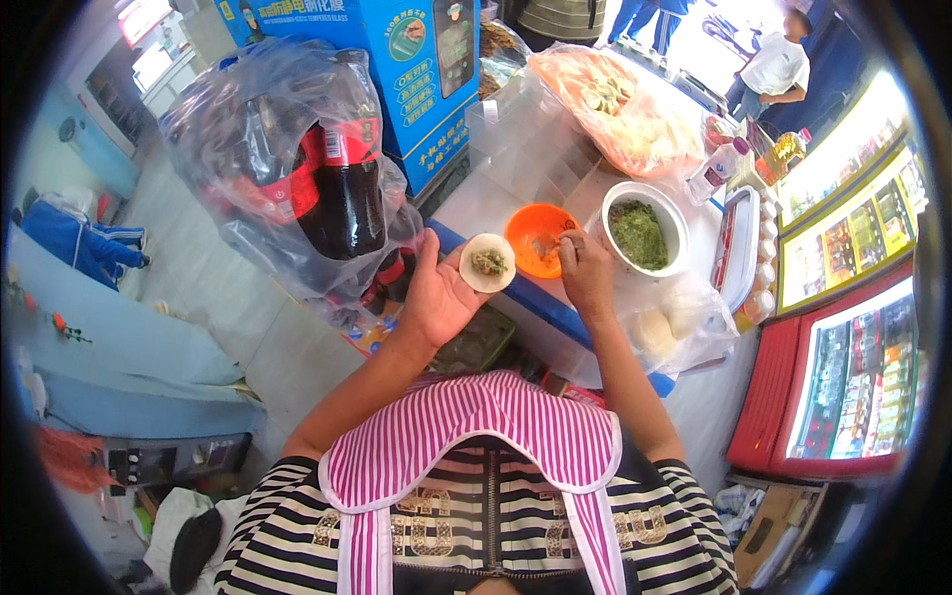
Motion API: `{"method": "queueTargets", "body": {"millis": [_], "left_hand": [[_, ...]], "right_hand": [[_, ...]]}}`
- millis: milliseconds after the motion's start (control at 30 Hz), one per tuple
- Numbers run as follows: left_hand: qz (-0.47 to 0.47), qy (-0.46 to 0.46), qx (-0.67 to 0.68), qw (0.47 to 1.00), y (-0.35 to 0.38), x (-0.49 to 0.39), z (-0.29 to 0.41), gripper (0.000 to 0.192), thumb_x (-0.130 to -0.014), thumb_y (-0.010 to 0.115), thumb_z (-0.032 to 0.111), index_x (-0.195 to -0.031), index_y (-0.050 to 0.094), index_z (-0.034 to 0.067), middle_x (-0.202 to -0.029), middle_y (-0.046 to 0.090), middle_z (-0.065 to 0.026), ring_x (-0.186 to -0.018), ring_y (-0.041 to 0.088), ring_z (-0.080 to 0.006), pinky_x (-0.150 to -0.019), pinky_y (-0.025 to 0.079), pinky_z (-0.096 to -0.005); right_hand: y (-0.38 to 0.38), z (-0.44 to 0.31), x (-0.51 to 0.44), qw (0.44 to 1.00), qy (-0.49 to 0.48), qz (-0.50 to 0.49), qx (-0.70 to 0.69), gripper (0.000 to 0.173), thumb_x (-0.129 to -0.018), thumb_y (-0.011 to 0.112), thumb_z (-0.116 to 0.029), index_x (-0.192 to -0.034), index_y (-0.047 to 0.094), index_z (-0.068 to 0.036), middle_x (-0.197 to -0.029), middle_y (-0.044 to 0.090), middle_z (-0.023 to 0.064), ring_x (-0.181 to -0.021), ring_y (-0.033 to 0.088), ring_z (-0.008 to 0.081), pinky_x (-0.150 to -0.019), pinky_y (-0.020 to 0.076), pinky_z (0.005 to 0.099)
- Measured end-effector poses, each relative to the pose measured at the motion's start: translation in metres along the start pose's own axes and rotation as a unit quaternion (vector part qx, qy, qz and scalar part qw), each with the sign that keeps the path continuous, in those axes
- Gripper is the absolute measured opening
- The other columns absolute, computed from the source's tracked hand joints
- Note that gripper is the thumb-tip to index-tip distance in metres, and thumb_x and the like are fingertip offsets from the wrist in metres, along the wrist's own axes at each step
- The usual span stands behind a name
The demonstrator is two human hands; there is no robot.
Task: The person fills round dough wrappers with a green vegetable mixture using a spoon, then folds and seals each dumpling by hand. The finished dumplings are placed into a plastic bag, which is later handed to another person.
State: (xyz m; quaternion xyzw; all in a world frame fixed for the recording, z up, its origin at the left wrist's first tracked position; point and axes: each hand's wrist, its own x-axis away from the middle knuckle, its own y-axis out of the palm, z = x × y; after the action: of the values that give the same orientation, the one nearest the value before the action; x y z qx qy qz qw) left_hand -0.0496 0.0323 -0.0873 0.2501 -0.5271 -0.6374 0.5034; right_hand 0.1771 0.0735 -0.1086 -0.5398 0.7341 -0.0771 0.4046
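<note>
My left hand is held palm up, with a round dough wrapper lying on its fingers. A small mound of green and brown filling sits in the wrapper's middle. At the right rim of an orange bowl is my right hand, its fingers curled together. Whether they grip a utensil or the rim, I cannot tell. Inside the bowl is a little pale, wet matter. Just right of that hand stands a white tub of chopped green filling. Nearer me, a clear plastic bag holds pale dough lumps.
Bagged cola bottles stand left of my left hand, before a blue printed box. Behind the bowls, an orange plastic bag bears folded dumplings. A water bottle and a white lid line the right side. A person stands beyond.
</note>
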Motion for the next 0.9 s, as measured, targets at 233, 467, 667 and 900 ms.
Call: {"method": "queueTargets", "body": {"millis": [233,467,667,900], "left_hand": [[0.0,-0.032,-0.008,0.999,-0.002,-0.014,0.0,0.084,-0.097,0.033,0.064,-0.142,0.035,-0.007,-0.142,0.046,-0.022,-0.133,0.044,-0.0335,-0.115,0.03,-0.0484],[-0.013,-0.034,0.024,0.999,-0.004,-0.015,-0.004,0.083,-0.096,0.036,0.063,-0.142,0.035,-0.007,-0.142,0.046,-0.0213,-0.132,0.044,-0.0336,-0.114,0.031,-0.0485],[-0.014,-0.008,0.039,0.999,-0.003,-0.018,-0.003,0.081,-0.096,0.039,0.062,-0.14,0.036,-0.006,-0.143,0.045,-0.021,-0.134,0.043,-0.0337,-0.114,0.031,-0.0487],[-0.026,0.016,0.042,0.999,0.008,-0.013,0.003,0.082,-0.096,0.038,0.062,-0.139,0.036,-0.007,-0.144,0.044,-0.0212,-0.135,0.042,-0.0334,-0.115,0.03,-0.0471]], "right_hand": [[-0.014,-0.036,-0.009,0.911,0.196,-0.016,-0.361,0.021,-0.098,0.053,-0.016,-0.099,0.066,0.001,-0.073,0.067,0.0055,-0.054,0.054,0.0049,-0.048,0.0409,0.0192],[-0.028,-0.05,0.002,0.939,0.228,0.03,-0.257,0.021,-0.098,0.052,-0.013,-0.098,0.065,0.003,-0.074,0.067,0.0073,-0.053,0.053,0.0068,-0.051,0.0436,0.02],[-0.026,-0.045,0.008,0.937,0.194,0.019,-0.29,0.022,-0.096,0.052,-0.013,-0.097,0.066,0.004,-0.072,0.067,0.0078,-0.054,0.055,0.0066,-0.051,0.0442,0.0208],[-0.009,-0.004,0.023,0.948,0.223,-0.006,-0.227,0.03,-0.093,0.061,-0.016,-0.116,0.06,0.004,-0.076,0.067,0.0086,-0.053,0.055,0.0082,-0.049,0.0439,0.0218]]}}
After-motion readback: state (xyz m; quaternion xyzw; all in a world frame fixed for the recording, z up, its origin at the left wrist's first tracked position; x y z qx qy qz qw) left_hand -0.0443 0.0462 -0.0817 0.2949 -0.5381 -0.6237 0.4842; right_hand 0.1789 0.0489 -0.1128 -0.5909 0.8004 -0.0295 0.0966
